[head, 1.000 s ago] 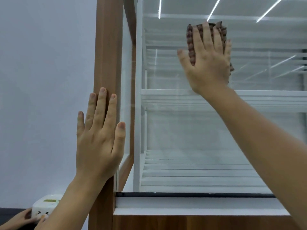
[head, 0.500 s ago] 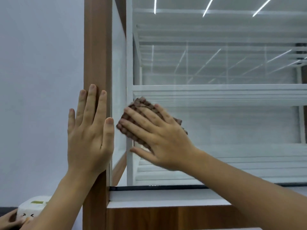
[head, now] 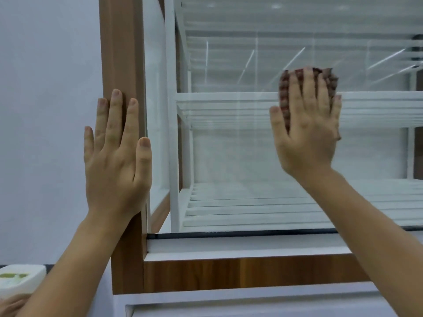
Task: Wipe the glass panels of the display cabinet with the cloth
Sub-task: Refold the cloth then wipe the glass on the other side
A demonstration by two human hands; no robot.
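At the far lower left, one white container (head: pixel 19 280) with a green patch on top sits partly cut off by the frame edge, and a bit of another hand (head: pixel 11 305) shows just beneath it, too cropped to tell how it lies. Next comes the left hand (head: pixel 115 156), laid flat with four fingers straight and close together pointing up and the thumb alongside; it presses against the one brown wooden corner post (head: pixel 123 53) of the display cabinet (head: pixel 229 271) and holds nothing. Right of the post, one narrow side glass panel (head: pixel 155 110) runs back in a white frame, and then the wide front glass panel (head: pixel 229 156) fills the rest of the view, with one dark seal strip (head: pixel 229 235) along its bottom edge. Behind the glass two white slatted shelves can be counted: an upper shelf (head: pixel 224 108) at mid height and a lower shelf (head: pixel 240 207) near the bottom; bright streaks of ceiling light reflect in the pane. Toward the right, the right hand (head: pixel 306 138) is spread flat on the front panel, fingers straight and pointing up, pressing the one brown ribbed cloth (head: pixel 285 92) against the glass. The cloth lies under the palm and fingers, level with the upper shelf, showing above the fingertips and at both sides of the hand.
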